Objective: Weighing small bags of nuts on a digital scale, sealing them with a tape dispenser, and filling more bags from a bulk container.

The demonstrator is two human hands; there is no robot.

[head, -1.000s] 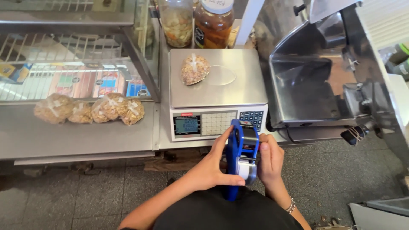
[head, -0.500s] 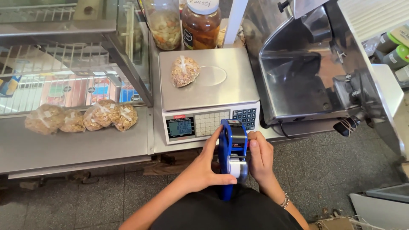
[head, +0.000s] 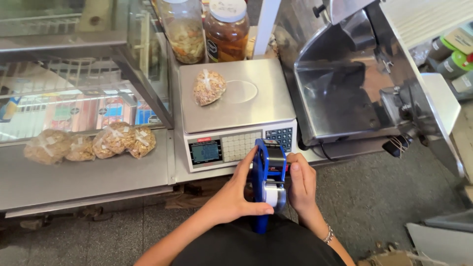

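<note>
2 bare hands meet low centre in the head view, both clamped on a blue plastic handheld label gun point(head: 267, 183) held upright just in front of the scale's front edge. Left hand point(head: 235, 197) wraps the gun's left side, thumb lying across the white label roll point(head: 274, 195), fingers pointing up along the body. Right hand point(head: 301, 183) grips the right side, fingertips pressed at the gun's black top; a beaded bracelet point(head: 328, 235) sits on that wrist.

1 steel counter scale point(head: 266, 106) with a keypad and small blue display is just behind the gun. On its platter lies 1 small clear plastic bag of mixed nuts point(head: 209, 87), taped shut, left of platter centre.

2 tall glass jars stand behind the scale: left clear glass jar point(head: 184, 30) holds pale pickled vegetables, right white-lidded glass jar point(head: 226, 29) holds dark brownish contents.

4 more clear bags of nuts point(head: 91, 145) lie in a row, touching, on the grey steel counter shelf point(head: 88, 180) left of the scale, in front of a glass display case point(head: 74, 93) holding coloured flat packets.

1 steel meat slicer point(head: 354, 83) stands right of the scale, its tray bare metal. Green-capped bottles point(head: 456, 61) sit far right, partly cut off.
</note>
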